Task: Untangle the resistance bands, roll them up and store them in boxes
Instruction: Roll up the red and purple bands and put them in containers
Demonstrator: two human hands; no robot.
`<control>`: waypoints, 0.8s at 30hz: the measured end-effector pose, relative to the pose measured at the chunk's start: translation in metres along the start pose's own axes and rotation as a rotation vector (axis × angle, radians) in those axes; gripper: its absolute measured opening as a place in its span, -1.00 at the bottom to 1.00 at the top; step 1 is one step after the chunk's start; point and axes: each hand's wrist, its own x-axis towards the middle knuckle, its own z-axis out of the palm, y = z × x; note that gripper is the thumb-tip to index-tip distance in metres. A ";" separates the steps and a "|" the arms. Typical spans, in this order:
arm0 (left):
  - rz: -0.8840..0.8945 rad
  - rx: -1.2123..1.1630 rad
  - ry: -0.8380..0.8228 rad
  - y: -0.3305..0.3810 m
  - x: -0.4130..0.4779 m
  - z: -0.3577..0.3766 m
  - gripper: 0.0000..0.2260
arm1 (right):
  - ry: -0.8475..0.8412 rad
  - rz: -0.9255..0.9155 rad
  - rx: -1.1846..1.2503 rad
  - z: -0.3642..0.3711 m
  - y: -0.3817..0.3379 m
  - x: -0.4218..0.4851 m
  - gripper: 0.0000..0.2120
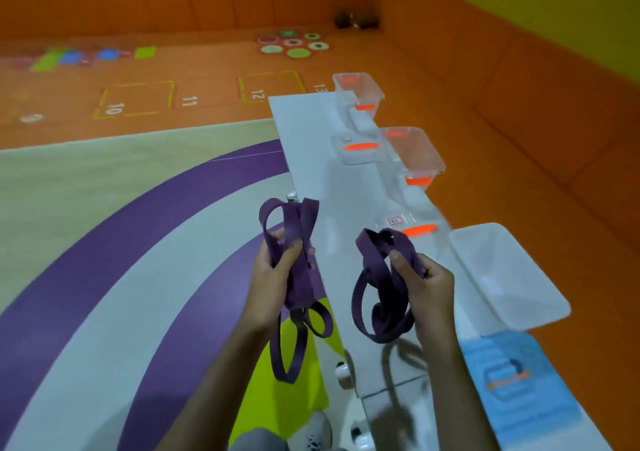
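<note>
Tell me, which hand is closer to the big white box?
Right. The right hand is just left of the white box, over the table. The left hand is farther left, past the table's edge. Both grip purple bands.

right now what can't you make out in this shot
Left bundle in the left hand and right bundle in the right hand, head view: overlapping loops and fingers hide how many bands each holds.
Label on the near lid, head view: too small and blurred to read.
Blue packet, head view: print blurred, cut by the bottom edge.
Dark things in the far corner, head view: too small to name.
</note>
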 end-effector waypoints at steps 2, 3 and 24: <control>-0.006 0.004 0.001 0.005 0.035 0.002 -0.86 | 0.014 0.008 0.009 0.017 -0.006 0.034 -0.48; -0.008 0.000 -0.005 0.008 0.052 0.003 -0.85 | 0.021 0.012 0.021 0.025 -0.009 0.050 -0.49; -0.109 -0.026 -0.424 0.021 0.450 0.066 -0.75 | 0.448 0.137 0.059 0.166 0.026 0.321 -0.61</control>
